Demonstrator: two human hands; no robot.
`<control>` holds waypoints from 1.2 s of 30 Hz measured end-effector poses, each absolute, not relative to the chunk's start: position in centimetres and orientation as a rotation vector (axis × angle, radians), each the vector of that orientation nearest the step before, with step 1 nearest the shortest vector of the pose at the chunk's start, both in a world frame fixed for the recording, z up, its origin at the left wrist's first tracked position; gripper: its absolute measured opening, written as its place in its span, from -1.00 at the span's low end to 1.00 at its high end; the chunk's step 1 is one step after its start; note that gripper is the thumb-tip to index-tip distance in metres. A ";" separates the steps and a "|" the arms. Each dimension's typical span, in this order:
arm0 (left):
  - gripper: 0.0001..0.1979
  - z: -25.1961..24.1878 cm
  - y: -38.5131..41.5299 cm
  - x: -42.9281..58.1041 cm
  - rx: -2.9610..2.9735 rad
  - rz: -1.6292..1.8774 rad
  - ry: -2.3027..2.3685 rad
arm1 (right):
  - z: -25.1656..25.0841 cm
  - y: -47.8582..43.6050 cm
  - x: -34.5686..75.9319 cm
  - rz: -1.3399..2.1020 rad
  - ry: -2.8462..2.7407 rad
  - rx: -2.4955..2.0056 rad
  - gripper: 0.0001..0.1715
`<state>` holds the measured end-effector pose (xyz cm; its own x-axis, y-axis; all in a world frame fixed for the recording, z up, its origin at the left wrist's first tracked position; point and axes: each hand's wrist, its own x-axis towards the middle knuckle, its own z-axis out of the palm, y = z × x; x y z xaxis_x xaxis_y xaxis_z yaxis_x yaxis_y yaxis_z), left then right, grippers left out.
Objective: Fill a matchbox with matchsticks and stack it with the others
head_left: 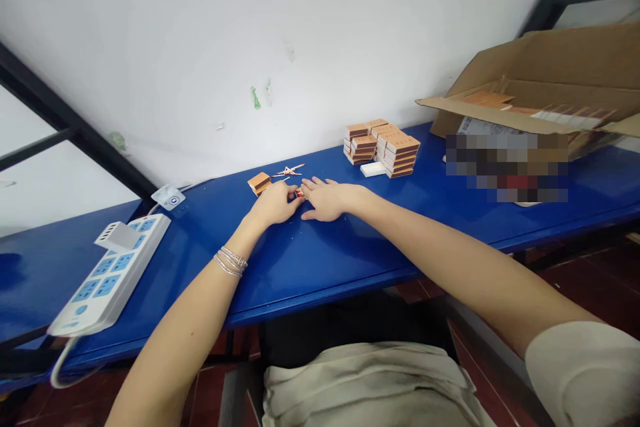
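My left hand rests low over the table, its thumb and fingers closed around a small red-and-pale piece. That piece looks like a cluster of matches, though the fingers cover most of it. From the other side my right hand lies palm down with its fingers spread, the tips close against the same piece. Just behind my left hand sits an orange-brown matchbox. Several loose matches lie crossed in a small heap beyond both hands.
Stacked matchboxes stand against the wall, with a white box lying before them. An open cardboard carton is at the right. On the left of the blue table are a power strip and a small white device.
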<state>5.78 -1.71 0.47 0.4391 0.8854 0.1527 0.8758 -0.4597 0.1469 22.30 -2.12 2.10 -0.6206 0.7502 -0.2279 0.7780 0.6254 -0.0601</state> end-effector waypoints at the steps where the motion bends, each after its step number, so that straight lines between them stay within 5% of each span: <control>1: -0.70 0.4 -1.7 5.8 2.638 0.314 1.631 | 2.1 -2.1 22.3 -0.226 2.667 1.259 -0.03; 36: -0.64 0.7 -1.3 5.2 2.391 0.514 1.828 | 2.1 1.8 25.0 -0.286 2.878 1.472 -0.03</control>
